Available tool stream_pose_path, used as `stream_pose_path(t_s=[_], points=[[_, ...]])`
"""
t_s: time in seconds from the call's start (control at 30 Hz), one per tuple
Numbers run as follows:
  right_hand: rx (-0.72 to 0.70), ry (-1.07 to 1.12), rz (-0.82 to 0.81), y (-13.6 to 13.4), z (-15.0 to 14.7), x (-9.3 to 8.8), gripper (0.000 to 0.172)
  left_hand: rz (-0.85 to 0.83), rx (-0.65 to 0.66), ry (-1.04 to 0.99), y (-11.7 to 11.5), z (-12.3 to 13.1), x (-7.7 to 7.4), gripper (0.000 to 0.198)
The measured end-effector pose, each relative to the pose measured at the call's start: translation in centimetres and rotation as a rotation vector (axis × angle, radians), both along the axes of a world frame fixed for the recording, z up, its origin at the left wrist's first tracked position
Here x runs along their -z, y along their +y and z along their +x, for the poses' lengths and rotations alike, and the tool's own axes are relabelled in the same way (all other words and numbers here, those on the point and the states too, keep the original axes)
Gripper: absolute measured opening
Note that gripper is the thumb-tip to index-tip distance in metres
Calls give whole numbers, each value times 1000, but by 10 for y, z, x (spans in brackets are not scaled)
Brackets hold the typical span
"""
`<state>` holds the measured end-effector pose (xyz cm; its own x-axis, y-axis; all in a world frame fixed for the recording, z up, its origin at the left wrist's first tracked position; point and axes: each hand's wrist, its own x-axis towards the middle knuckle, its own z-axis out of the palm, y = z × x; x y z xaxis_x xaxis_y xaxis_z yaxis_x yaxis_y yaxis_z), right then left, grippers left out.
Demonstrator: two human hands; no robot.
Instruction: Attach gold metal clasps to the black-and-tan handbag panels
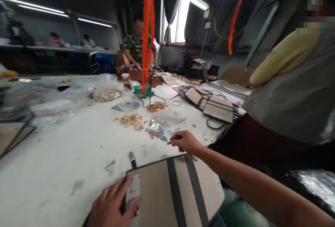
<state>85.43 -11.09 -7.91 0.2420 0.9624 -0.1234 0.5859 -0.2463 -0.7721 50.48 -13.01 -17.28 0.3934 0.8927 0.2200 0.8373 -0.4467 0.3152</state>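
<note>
A beige bag panel with dark edging and two dark straps lies at the table's near edge. My left hand grips its left side, thumb on a pale strip and fingers along the edge. Between thumb and forefinger a little dark strap and metal show. A dark tab with a metal clasp sticks out from the panel's far left corner. Over the panel's far edge, my right hand is closed around a small dark piece with a metal tip; its exact kind is unclear. A pale rod end shows below that hand.
Gold metal fittings lie in piles beyond the panel, near small grey bits and a tape ring. Stacked bag panels are at right. Orange strips hang overhead. One person stands at right; another works across the table.
</note>
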Motion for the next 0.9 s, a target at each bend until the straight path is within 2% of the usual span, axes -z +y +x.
stream_pose_path(t_s=[0.1,0.17,0.3,0.5,0.7,0.8,0.9], points=[[-155,269,-92,-11,-59,8,15,-42,7,-47,-11,4,-15,54],[-206,417,-155,-14,-91,15,9,-68,-2,-81,-14,6,-19,54],[-210,429,-230,-14,-129,27,6,-89,-11,-145,-16,6,-20,53],[-187,277,-253,-14,-138,35,10,-69,7,-190,-15,4,-16,52],[-213,139,-223,-16,-143,27,10,-85,7,-225,-13,3,-18,45],[-227,52,-177,-18,-146,21,8,-136,7,-263,-8,5,-24,39],[-243,-69,-85,-20,-147,21,8,-292,-96,-262,1,9,-34,41]])
